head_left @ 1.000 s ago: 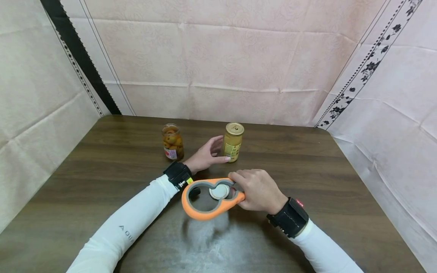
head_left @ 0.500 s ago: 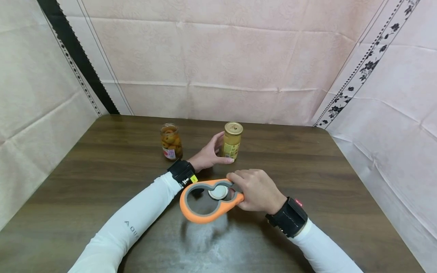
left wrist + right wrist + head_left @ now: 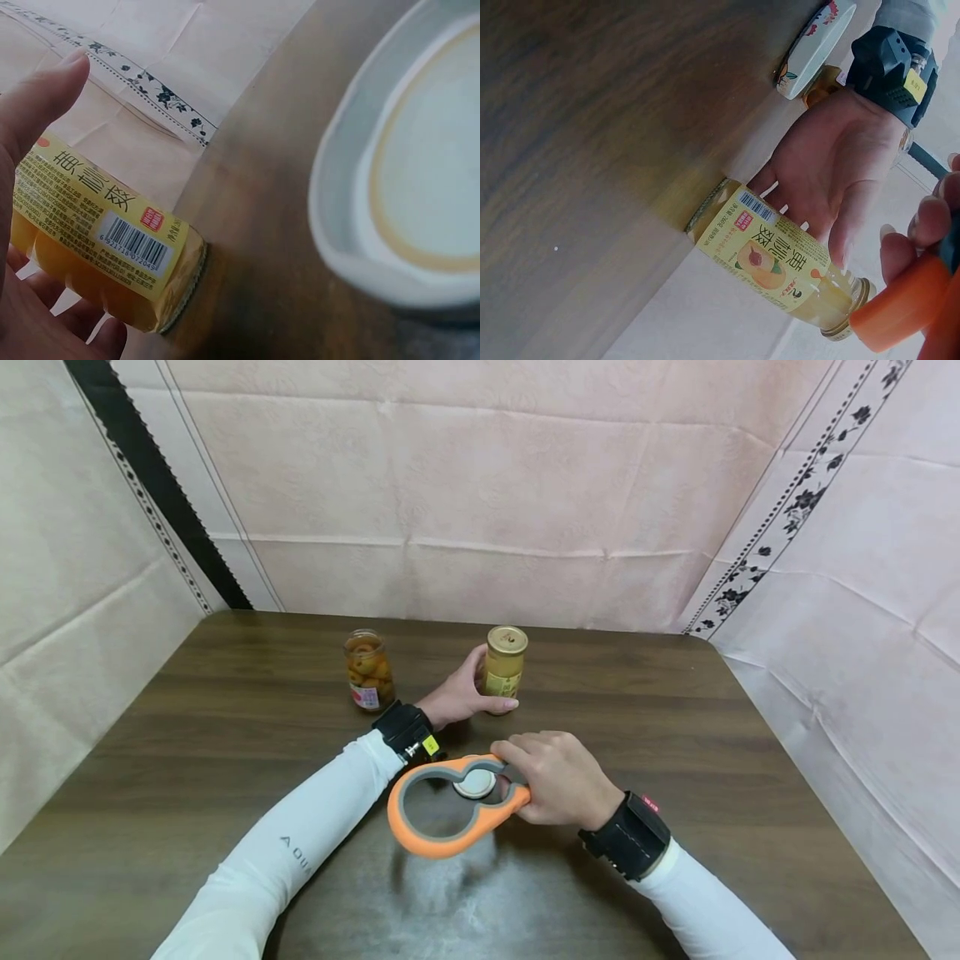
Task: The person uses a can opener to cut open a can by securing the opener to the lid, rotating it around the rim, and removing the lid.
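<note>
A lidded glass jar (image 3: pixel 506 672) with a gold lid stands upright at the back of the table. Its yellow label (image 3: pixel 757 262) pictures peaches. My left hand (image 3: pixel 463 692) reaches around the jar's left side, thumb in front and fingers behind. In the left wrist view, a gap shows between the thumb (image 3: pixel 56 90) and the jar. My right hand (image 3: pixel 558 781) grips the handle end of an orange and grey jar opener (image 3: pixel 427 843), held over the table. Seen through the opener's loop, a white jar lid (image 3: pixel 476 783) lies on the table, its pale inside facing up.
Left of the left wrist, an uncovered glass jar (image 3: pixel 369 672) of orange-brown fruit stands on the brown wooden table (image 3: pixel 225 760). Pale cloth (image 3: pixel 450 510) hangs behind the table and along both sides.
My left hand has moved right and farther around the gold-lidded jar, its thumb crossing the front. My right hand and the jar opener stay almost in place. The view has shifted slightly.
</note>
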`<move>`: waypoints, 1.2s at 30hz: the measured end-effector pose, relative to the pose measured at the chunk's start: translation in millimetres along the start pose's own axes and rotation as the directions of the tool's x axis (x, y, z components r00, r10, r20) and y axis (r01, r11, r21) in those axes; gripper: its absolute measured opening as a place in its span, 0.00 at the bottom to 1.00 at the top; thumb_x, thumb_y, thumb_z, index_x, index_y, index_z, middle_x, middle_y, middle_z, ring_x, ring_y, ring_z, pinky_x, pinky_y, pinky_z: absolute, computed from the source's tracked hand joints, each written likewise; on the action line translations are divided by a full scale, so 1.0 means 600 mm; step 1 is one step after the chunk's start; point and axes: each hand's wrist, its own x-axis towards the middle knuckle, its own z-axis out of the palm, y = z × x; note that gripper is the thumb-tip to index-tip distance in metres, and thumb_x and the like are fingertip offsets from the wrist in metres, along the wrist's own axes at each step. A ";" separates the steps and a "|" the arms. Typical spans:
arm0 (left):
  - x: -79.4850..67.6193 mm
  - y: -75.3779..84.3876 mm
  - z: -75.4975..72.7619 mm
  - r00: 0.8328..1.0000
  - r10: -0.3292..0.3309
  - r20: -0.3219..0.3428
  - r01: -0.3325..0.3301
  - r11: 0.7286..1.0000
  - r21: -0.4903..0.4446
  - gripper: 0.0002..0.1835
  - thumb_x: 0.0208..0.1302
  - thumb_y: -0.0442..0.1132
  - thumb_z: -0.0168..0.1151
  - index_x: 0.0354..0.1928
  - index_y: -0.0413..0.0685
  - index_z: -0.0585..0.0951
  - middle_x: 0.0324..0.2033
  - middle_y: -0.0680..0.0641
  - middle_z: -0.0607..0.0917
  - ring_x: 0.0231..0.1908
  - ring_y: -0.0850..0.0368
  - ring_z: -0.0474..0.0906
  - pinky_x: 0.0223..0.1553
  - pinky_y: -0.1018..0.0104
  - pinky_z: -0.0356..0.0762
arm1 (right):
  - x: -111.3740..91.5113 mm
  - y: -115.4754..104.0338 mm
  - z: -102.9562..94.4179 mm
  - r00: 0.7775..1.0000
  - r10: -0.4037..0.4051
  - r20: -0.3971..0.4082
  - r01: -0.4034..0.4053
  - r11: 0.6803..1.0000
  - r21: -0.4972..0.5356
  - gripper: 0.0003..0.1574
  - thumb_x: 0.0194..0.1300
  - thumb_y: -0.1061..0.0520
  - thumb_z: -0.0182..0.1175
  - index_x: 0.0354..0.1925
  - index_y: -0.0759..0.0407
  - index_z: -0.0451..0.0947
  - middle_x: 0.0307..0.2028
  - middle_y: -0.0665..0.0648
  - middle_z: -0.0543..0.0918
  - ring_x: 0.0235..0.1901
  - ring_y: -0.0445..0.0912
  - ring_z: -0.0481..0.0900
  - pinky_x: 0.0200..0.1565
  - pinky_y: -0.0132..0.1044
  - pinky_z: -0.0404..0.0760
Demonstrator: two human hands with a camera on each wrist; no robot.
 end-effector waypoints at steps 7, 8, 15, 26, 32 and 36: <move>0.007 0.003 0.001 1.000 -0.003 -0.014 0.003 1.000 -0.003 0.53 0.57 0.44 0.78 0.77 0.61 0.52 0.67 0.45 0.73 0.67 0.47 0.70 0.71 0.44 0.65 | 0.000 0.000 0.002 1.000 0.001 0.009 -0.002 1.000 0.012 0.18 0.54 0.52 0.68 0.43 0.54 0.79 0.25 0.44 0.77 0.22 0.37 0.73 0.27 0.31 0.76; 0.007 0.004 0.001 1.000 -0.001 -0.015 0.001 1.000 -0.001 0.52 0.57 0.44 0.77 0.76 0.60 0.52 0.66 0.45 0.73 0.67 0.47 0.70 0.71 0.45 0.65 | 0.000 0.000 0.002 1.000 0.002 0.012 -0.002 1.000 0.015 0.18 0.54 0.53 0.68 0.43 0.54 0.79 0.25 0.44 0.78 0.23 0.37 0.73 0.27 0.31 0.77; 0.017 0.001 0.000 1.000 0.000 -0.028 0.001 1.000 0.025 0.43 0.60 0.46 0.75 0.72 0.58 0.61 0.63 0.47 0.75 0.65 0.48 0.72 0.69 0.45 0.68 | 0.002 0.001 0.002 0.999 0.018 0.030 -0.018 1.000 0.020 0.18 0.55 0.52 0.69 0.44 0.54 0.80 0.26 0.45 0.80 0.23 0.38 0.75 0.28 0.31 0.78; 0.016 -0.001 0.004 0.998 -0.031 -0.047 0.033 0.998 0.048 0.35 0.63 0.51 0.72 0.69 0.59 0.68 0.61 0.49 0.79 0.63 0.50 0.75 0.67 0.47 0.72 | -0.001 0.000 0.003 0.999 0.024 0.047 -0.024 1.000 0.006 0.18 0.56 0.51 0.68 0.45 0.53 0.79 0.26 0.44 0.80 0.23 0.37 0.74 0.27 0.32 0.77; 0.008 -0.001 0.002 0.999 -0.014 -0.040 0.016 0.999 0.050 0.35 0.64 0.50 0.71 0.70 0.57 0.67 0.61 0.48 0.79 0.63 0.50 0.75 0.66 0.48 0.73 | -0.001 0.000 0.002 0.999 0.021 0.040 -0.021 1.000 -0.006 0.18 0.55 0.51 0.68 0.45 0.53 0.79 0.27 0.44 0.79 0.24 0.37 0.75 0.28 0.32 0.78; 0.002 -0.005 0.000 0.999 -0.012 -0.037 0.013 0.999 0.049 0.35 0.64 0.50 0.71 0.69 0.56 0.67 0.61 0.47 0.79 0.63 0.49 0.76 0.66 0.48 0.73 | -0.001 -0.001 0.002 0.999 0.017 0.040 -0.016 1.000 -0.009 0.19 0.55 0.50 0.68 0.45 0.53 0.79 0.27 0.44 0.80 0.24 0.38 0.76 0.28 0.33 0.78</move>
